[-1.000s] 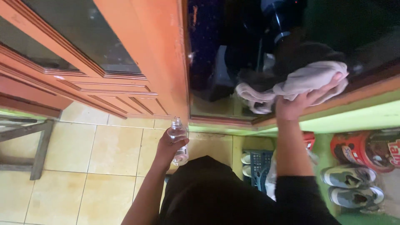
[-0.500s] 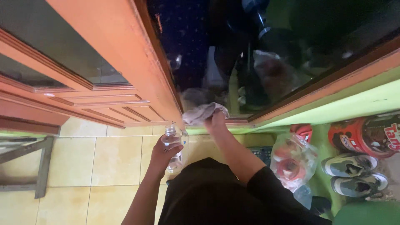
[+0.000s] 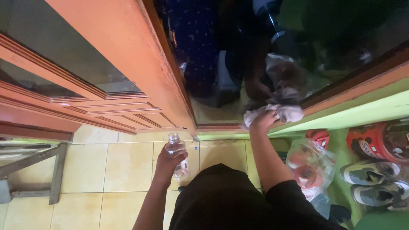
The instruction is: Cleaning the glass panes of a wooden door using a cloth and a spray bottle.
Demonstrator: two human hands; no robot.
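Clear plastic, that's what I've got in the left hand (image 3: pixel 167 162): one small uncapped bottle (image 3: pixel 177 155) at lower centre of the head view, fingers wrapped round its body, held upright over the yellow floor tiles (image 3: pixel 123 164). My right hand (image 3: pixel 263 120) sits just right of centre, fingers closed over one pale grey cloth (image 3: pixel 275 111), pressing it against the dark glass pane (image 3: pixel 238 64) near the bottom of the frame. The orange wooden door (image 3: pixel 128 76) fills the upper left. Along the right edge I count one round red tin (image 3: pixel 375 147) with a pale label on its side, and below it two grey shoes (image 3: pixel 375 183), side by side. Between them and my arm sits one clear plastic bag (image 3: pixel 309 170) with red items inside. A wooden stand (image 3: pixel 34 170) shows at lower left.
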